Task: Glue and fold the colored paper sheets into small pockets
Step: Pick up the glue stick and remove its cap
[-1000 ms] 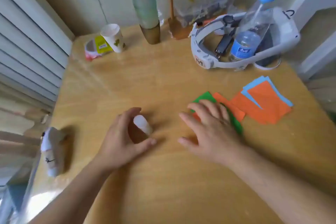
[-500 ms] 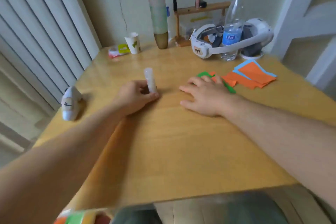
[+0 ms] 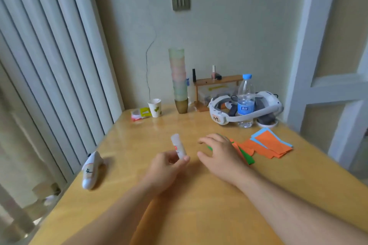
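My left hand [image 3: 166, 167] grips a white glue stick [image 3: 178, 146] by its lower end and holds it upright above the wooden table [image 3: 199, 215]. Just to its right, my right hand [image 3: 221, 154] hovers with fingers spread over a green paper sheet [image 3: 248, 157], which it partly hides. Orange sheets [image 3: 266, 148] lie fanned out to the right of the green one. A blue sheet [image 3: 258, 135] peeks from under the orange pile.
At the back stand a paper cup [image 3: 155, 108], a tall stack of plastic cups [image 3: 178, 81], a small wooden shelf [image 3: 217, 81], a water bottle [image 3: 246, 101] and a white headset [image 3: 247, 112]. A white object [image 3: 92, 170] lies at the table's left edge, beside the blinds.
My left hand has lifted the glue stick off the table and raised it. My right hand has risen slightly from the green sheet. The camera has tilted upward.
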`<state>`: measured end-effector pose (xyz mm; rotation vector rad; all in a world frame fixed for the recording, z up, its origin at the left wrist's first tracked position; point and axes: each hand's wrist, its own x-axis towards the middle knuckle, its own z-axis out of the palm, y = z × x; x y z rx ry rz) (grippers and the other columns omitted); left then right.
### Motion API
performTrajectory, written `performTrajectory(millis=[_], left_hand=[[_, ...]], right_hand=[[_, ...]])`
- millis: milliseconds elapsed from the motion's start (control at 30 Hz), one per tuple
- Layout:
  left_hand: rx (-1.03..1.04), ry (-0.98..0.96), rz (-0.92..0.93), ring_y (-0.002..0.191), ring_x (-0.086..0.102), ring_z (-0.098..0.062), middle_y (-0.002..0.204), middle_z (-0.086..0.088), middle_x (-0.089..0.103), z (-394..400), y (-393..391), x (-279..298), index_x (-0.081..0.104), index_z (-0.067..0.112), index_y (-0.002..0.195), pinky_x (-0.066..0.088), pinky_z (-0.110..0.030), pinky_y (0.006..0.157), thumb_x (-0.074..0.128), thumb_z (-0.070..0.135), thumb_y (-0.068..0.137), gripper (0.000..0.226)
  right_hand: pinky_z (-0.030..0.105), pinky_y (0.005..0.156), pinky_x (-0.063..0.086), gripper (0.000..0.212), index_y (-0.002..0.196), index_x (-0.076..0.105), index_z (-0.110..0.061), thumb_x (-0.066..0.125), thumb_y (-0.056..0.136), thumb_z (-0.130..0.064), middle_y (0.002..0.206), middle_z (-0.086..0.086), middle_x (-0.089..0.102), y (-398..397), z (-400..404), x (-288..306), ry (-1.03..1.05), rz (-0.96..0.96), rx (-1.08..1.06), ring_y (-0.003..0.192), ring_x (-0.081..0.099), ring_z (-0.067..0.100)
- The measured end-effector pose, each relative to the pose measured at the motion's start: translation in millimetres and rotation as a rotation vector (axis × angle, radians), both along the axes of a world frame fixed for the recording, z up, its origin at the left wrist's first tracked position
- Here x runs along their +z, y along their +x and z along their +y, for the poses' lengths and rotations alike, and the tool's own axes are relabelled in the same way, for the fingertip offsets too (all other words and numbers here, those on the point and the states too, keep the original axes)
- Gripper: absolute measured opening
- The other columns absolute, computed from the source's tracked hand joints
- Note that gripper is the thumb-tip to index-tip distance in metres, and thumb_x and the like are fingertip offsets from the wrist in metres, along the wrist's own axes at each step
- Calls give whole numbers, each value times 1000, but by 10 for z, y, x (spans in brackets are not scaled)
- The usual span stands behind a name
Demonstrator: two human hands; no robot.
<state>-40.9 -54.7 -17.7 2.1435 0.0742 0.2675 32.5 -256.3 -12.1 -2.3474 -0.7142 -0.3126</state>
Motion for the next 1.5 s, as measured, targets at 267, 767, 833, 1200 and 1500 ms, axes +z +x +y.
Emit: performTrajectory(millis=[267,767,833,1200,1500], left_hand=[[5,194,-148,77,62,3,81,25,69,110,490,26,74,42,90,47,-18,67,70,39,91,5],[-152,462,-93,97,51,-2,87,13,67,182,476,-172,65,43,117,49,-26,85,56,56,89,32],[-187,332,-91,93,58,-2,92,17,71,185,422,-144,63,52,127,50,-22,84,60,39,93,37],[-15,-739,-55,91,61,-17,106,-3,71,127,289,55,79,21,112,48,-38,87,57,56,96,44],[-68,-947,3,98,56,-20,98,-4,68,43,283,76,77,22,115,42,-36,88,66,47,91,36]], right_hand=[[27,96,47,40,120,70,-34,58,88,-54,108,-19,63,364,481,-226,169,61,133,107,56,5],[17,70,45,10,88,68,-40,77,83,-40,96,-21,63,295,367,-282,171,175,122,84,63,9],[18,70,47,6,95,67,-34,73,93,-35,92,-24,69,290,361,-269,196,181,131,82,65,6],[35,58,37,37,94,67,-25,46,101,-55,61,-4,46,50,552,-151,567,496,267,60,44,16],[25,55,34,34,90,71,-27,48,108,-45,61,-1,44,-63,552,-115,691,678,324,57,41,16]])
